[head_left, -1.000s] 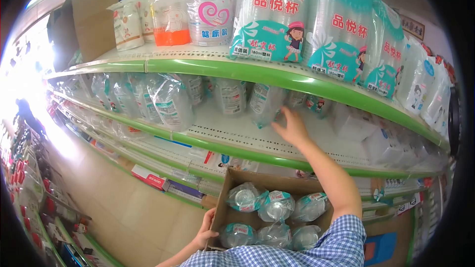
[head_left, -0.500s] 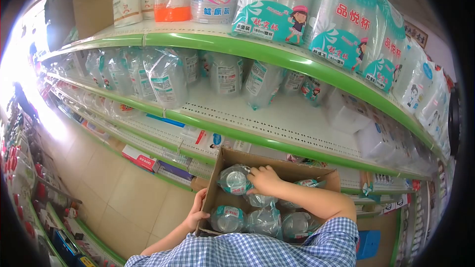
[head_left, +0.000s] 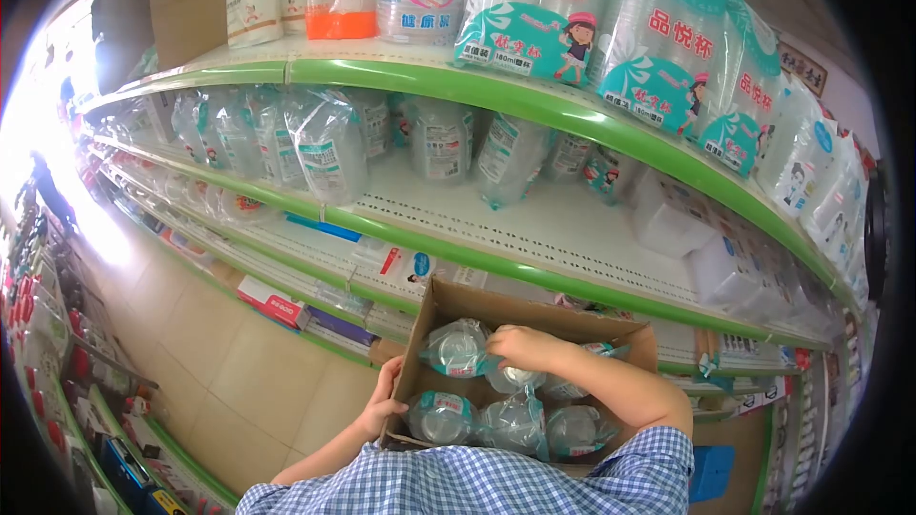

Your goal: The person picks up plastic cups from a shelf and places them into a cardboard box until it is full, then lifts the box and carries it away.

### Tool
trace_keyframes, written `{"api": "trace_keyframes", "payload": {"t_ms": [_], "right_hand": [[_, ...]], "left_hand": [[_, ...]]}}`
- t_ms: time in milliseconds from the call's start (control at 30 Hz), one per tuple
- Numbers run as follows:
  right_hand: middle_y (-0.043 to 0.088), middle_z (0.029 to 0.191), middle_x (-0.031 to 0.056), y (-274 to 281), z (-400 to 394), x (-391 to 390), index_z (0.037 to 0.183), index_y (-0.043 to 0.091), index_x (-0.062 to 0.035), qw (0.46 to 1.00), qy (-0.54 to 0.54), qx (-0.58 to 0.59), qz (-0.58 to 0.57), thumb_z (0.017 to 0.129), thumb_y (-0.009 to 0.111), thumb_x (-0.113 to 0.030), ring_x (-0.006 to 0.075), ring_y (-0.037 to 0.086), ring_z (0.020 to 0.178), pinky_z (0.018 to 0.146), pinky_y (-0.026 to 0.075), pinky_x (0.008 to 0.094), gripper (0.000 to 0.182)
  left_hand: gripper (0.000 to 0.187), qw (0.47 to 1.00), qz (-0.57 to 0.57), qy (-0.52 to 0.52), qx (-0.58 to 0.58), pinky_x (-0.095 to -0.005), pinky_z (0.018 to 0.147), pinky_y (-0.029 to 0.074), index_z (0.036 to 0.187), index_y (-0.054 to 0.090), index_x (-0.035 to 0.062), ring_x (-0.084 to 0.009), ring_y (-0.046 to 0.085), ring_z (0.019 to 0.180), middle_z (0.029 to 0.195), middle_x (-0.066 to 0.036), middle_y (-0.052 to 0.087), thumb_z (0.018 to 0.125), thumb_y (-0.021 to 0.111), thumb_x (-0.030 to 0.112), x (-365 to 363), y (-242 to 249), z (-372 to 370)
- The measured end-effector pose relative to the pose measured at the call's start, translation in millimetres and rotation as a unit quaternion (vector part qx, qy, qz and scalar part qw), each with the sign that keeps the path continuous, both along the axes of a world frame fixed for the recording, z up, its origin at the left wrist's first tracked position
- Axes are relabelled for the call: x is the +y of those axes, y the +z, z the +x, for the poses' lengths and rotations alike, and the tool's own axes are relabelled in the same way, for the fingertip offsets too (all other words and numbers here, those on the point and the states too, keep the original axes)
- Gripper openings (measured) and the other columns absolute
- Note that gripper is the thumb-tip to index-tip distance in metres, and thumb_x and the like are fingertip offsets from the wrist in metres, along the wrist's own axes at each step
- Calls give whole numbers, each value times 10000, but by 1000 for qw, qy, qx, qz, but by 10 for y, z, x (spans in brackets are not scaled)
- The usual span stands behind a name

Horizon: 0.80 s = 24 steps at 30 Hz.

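Your right hand [head_left: 523, 349] is down in the open carton [head_left: 544, 303], fingers curled over the top-row middle cup pack [head_left: 516, 378]; fingertips hidden, can't tell if they pinch. Your left hand [head_left: 385, 399] grips the carton's left edge. Other bagged cup packs [head_left: 444, 417] sit around it, print too small. Top shelf [head_left: 410, 78]: teal bags [head_left: 528, 30] read "品悦杯", "180ml塑杯"; pink-heart bag [head_left: 421, 0] starts "健康", last character unclear.

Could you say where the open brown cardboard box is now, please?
The box is low-centre in the head view, below the green-edged white shelf, with the left hand at its left edge and the right hand inside.
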State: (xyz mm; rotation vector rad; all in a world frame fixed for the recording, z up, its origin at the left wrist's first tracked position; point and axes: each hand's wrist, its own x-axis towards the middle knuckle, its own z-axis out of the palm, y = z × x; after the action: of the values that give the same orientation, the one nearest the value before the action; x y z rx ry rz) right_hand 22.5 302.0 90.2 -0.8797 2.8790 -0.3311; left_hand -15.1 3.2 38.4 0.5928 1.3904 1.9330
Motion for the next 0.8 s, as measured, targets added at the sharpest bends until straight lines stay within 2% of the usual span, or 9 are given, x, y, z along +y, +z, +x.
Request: {"api": "trace_keyframes", "payload": {"t_ms": [167, 267, 333, 400, 467, 567, 667, 767, 800], "right_hand": [[599, 942, 85, 484, 140, 34, 840, 601, -13, 992, 25, 85, -88, 680, 556, -23, 250, 554, 921, 796, 467, 320, 167], [599, 900, 89, 990, 283, 58, 830, 584, -8, 964, -32, 248, -95, 717, 567, -28, 258, 575, 836, 751, 479, 324, 116], [600, 872, 86, 1231, 409, 131, 845, 571, -14, 908, -191, 351, -124, 780, 564, -33, 232, 593, 779, 680, 490, 313, 68], [590, 807, 60, 1376, 458, 345, 876, 552, -21, 829, -341, 320, -306, 831, 548, -44, 172, 591, 709, 628, 487, 275, 51], [559, 761, 35, 1549, 464, 522, 907, 537, -27, 733, -402, 238, -494, 841, 528, -33, 116, 565, 670, 606, 468, 245, 67], [549, 748, 29, 1585, 357, 931, 898, 527, -30, 675, -433, 242, -545, 842, 531, -47, 93, 567, 658, 598, 456, 226, 58], [579, 818, 72, 1508, 127, 1487, 958, 540, -8, 666, -455, 333, -489, 830, 546, -55, 147, 594, 734, 626, 463, 249, 136], [587, 935, 134, 1446, -196, 1768, 1050, 533, 14, 669, -447, 503, -317, 822, 549, -63, 227, 593, 842, 674, 471, 288, 241], [580, 964, 150, 1418, -284, 1785, 1067, 530, 17, 654, -449, 515, -324, 821, 550, -65, 243, 584, 864, 686, 469, 300, 260]], "left_hand": [[887, 1000, 23, -7, -9, -325, 1072, 110, 1344, 170, 26, -232, 184, 1304, 1352, -134, 256, 545, 530, 165, -7, -122, -27], [893, 999, 28, -10, -12, -334, 1073, 108, 1344, 170, 27, -235, 185, 1303, 1352, -132, 256, 541, 533, 169, 1, -137, -35], [895, 1000, 28, -11, -9, -339, 1073, 109, 1344, 170, 30, -237, 187, 1301, 1353, -129, 256, 538, 535, 170, 5, -137, -35], [897, 1000, 24, -11, 2, -344, 1073, 111, 1344, 171, 35, -238, 189, 1299, 1354, -127, 256, 536, 538, 169, 2, -145, -38], [898, 1000, 22, -6, -12, -342, 1071, 116, 1344, 173, 40, -237, 190, 1297, 1355, -123, 256, 534, 539, 166, 6, -93, -15], [897, 1000, 24, -8, -18, -341, 1069, 123, 1345, 175, 45, -235, 192, 1296, 1355, -119, 255, 534, 541, 162, 12, -26, 1], [893, 999, 23, -6, -22, -338, 1067, 128, 1345, 176, 46, -234, 193, 1296, 1353, -117, 257, 537, 540, 157, 18, -15, 10], [886, 1000, 18, -4, -18, -331, 1065, 131, 1346, 178, 47, -233, 192, 1297, 1351, -116, 260, 543, 536, 152, 12, -29, 0], [883, 1000, 15, -4, -14, -329, 1064, 132, 1346, 178, 48, -233, 191, 1298, 1351, -116, 261, 545, 534, 151, 3, -39, -2]]}}
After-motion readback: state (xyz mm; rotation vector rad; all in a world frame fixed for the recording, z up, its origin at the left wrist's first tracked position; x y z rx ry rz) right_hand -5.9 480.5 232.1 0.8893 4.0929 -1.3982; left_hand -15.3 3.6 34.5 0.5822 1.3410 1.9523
